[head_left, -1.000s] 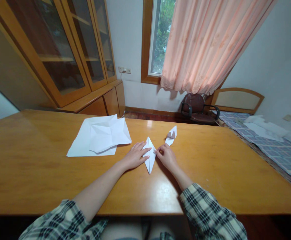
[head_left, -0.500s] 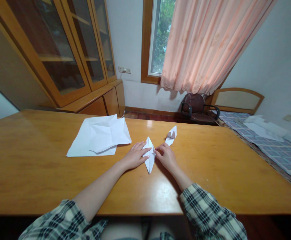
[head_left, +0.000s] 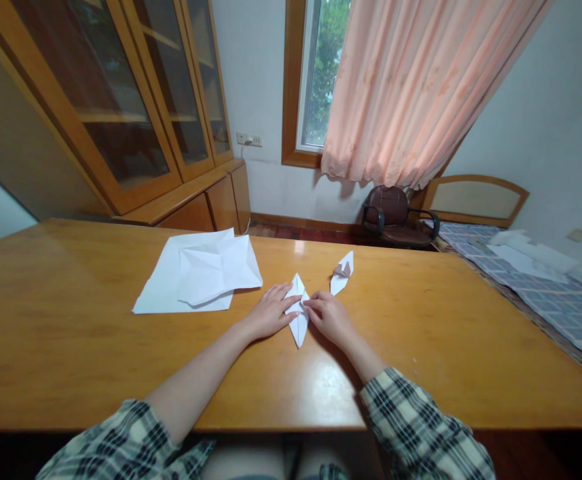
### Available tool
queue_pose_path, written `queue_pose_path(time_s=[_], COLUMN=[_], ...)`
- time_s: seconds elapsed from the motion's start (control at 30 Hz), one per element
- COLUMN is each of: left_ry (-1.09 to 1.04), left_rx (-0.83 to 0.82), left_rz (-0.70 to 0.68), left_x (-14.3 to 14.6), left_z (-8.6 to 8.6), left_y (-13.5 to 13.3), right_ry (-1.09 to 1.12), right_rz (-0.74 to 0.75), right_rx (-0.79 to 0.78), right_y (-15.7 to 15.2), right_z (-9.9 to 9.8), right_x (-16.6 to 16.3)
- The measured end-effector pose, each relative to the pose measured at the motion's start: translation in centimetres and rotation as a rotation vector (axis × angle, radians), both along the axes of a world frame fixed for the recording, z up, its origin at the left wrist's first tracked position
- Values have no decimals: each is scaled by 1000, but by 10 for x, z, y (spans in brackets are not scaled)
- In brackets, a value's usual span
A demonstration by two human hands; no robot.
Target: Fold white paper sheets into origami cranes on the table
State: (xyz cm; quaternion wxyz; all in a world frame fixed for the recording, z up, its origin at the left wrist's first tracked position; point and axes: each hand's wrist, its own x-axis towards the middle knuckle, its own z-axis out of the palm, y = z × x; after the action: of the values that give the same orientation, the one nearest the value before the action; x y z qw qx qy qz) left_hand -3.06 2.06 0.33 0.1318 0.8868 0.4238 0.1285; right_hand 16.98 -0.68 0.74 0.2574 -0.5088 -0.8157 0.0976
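A white folded paper diamond (head_left: 299, 324) lies on the wooden table (head_left: 71, 333) in front of me. My left hand (head_left: 269, 311) rests flat on its left half, fingers stretched out and pressing it down. My right hand (head_left: 329, 316) has its fingers curled in a pinch on the paper's right corner, folding it toward the middle. A small finished paper figure (head_left: 342, 273) lies just beyond my right hand, apart from it.
Several creased white sheets (head_left: 198, 272) lie to the left on the table. Behind stand a glass-door cabinet (head_left: 121, 100), a window with a pink curtain (head_left: 411, 87), a dark office chair (head_left: 395, 217) and a bed (head_left: 545, 280) at the right.
My right hand has slid left, carrying the paper's right corner inward toward the centre. My left hand stays in place on the paper.
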Motion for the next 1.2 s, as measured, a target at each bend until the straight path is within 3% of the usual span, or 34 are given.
queue_pose_path(time_s=[0.13, 0.3, 0.83, 0.93, 1.1, 1.2], left_ry=[3, 17, -32, -45, -33, -44], left_rx=[3, 9, 34, 51, 221, 240], left_rz=[-6, -25, -30, 46, 268, 308], left_x=[0, -1, -5, -7, -6, -5], left_z=[0, 0, -5, -6, 3, 8], left_y=[0, 0, 5, 4, -4, -8], right_ry=[-72, -121, -87, -48, -1, 6], right_rz=[63, 33, 102, 111, 109, 107], right_rx=[15, 13, -48, -90, -137, -140], right_y=[-2, 0, -1, 1, 2, 2], right_z=[0, 1, 9, 8, 7, 7], right_x=[1, 4, 11, 11, 13, 13])
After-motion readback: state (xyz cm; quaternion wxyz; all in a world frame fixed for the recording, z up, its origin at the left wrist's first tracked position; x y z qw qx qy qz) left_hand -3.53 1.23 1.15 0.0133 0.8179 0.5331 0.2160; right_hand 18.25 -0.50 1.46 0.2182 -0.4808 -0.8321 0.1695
